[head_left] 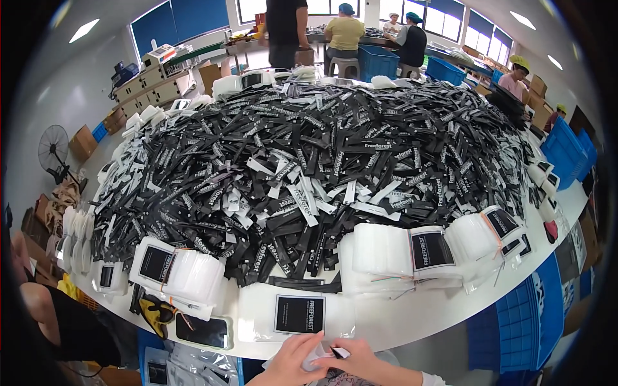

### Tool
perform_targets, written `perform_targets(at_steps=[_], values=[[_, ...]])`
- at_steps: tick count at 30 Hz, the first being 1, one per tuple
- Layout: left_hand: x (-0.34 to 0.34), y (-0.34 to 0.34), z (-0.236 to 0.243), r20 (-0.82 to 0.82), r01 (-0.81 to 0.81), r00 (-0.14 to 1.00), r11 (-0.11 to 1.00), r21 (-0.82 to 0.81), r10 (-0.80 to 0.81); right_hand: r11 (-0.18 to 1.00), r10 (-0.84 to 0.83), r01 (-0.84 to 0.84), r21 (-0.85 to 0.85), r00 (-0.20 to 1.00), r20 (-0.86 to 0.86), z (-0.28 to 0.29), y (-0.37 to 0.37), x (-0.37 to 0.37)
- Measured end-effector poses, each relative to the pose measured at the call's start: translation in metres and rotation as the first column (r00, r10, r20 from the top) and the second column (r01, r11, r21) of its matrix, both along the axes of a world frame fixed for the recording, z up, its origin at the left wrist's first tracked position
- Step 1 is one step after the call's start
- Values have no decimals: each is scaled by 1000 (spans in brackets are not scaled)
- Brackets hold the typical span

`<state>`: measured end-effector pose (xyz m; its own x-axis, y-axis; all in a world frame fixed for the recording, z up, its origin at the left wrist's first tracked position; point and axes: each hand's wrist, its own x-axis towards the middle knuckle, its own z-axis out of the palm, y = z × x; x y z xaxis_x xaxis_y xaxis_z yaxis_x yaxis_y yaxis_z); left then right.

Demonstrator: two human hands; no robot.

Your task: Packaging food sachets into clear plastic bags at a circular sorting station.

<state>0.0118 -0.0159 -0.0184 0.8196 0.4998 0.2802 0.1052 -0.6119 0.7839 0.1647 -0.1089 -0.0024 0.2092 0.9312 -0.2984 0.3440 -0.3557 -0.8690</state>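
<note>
At the table's near edge my left hand (293, 361) is closed around a small whitish plastic bag (314, 356). Close beside it, my right hand (362, 364) pinches a narrow black-and-white stick packet (339, 352) at the bag; whether its tip is inside I cannot tell. Just beyond my fingers lies a flat stack of clear bags with a black label (300, 313). Behind that rises a large heap of black and white stick packets (309, 161) covering most of the white table (405, 315).
Bundled stacks of bags stand left (193, 283) and right (383, 251). A phone (205, 330) and a yellow-and-black item (156, 313) lie at the near left edge. Blue crates (515, 321) are at the right. A neighbour's arm (40, 312) shows at left; several people work behind.
</note>
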Motion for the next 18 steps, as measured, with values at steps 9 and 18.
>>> perform_targets(at_steps=[9,18], values=[[1,5,5,-72,63,996,998,31,-60,996,80,-83,35,994,70,-12,1,18],[22,-3,3,-110,-111,982,936,334,156,627,9,584,516,657,-754,10,14,9]])
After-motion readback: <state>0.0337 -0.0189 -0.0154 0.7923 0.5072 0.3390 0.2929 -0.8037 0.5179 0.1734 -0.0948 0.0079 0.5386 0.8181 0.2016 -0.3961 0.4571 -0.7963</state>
